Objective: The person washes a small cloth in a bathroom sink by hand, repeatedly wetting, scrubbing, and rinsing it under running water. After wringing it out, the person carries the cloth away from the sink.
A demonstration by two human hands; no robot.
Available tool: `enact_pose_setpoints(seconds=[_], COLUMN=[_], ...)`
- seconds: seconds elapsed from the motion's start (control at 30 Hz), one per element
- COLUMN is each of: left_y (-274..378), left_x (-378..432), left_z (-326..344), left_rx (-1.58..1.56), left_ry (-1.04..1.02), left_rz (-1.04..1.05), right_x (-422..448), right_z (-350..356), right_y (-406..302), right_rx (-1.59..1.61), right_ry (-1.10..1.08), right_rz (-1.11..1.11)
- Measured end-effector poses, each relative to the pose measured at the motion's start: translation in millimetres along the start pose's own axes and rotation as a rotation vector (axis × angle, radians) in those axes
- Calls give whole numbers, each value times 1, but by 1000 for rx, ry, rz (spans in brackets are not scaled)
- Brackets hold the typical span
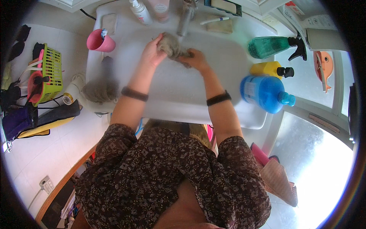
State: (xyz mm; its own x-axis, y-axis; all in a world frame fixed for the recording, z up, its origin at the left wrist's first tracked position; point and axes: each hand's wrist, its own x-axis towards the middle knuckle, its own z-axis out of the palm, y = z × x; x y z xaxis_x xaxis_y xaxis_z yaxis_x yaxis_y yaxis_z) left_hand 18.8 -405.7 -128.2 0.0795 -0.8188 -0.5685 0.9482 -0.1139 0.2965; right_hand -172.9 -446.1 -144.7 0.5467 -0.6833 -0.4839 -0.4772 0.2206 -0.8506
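Note:
Over the basin of a white sink [183, 83], both of my hands grip a wet-looking, grey-brown bunched cloth [170, 45]. My left hand [155, 53] cups the thick, balled part from the left side. At the right, my right hand [195, 59] closes around a narrower, twisted end, and a bit of fabric hangs below its fingers. The metal faucet [184, 21] stands just beyond the cloth; whether water is running I cannot tell. A second dark grey cloth [100, 91] lies bunched on the sink's left edge, apart from my hands.
A pink cup [100, 41] stands on the left rim. Along the right are a green spray bottle [268, 47], a yellow bottle [264, 69] and a large blue bottle [261, 93]. A white pump bottle [140, 13] is behind the basin. A green basket [53, 74] hangs at left.

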Motion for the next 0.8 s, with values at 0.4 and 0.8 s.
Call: enact_pose_setpoints(seconds=[0.4, 0.8], left_y=[-43, -42], left_x=[22, 22], left_z=[-26, -28], left_rx=[155, 132], left_ry=[-145, 3], left_rz=[-80, -105], right_x=[-12, 22], right_z=[61, 74], right_y=[-19, -16], right_rx=[16, -52], right_ry=[510, 823], right_rz=[-631, -502])
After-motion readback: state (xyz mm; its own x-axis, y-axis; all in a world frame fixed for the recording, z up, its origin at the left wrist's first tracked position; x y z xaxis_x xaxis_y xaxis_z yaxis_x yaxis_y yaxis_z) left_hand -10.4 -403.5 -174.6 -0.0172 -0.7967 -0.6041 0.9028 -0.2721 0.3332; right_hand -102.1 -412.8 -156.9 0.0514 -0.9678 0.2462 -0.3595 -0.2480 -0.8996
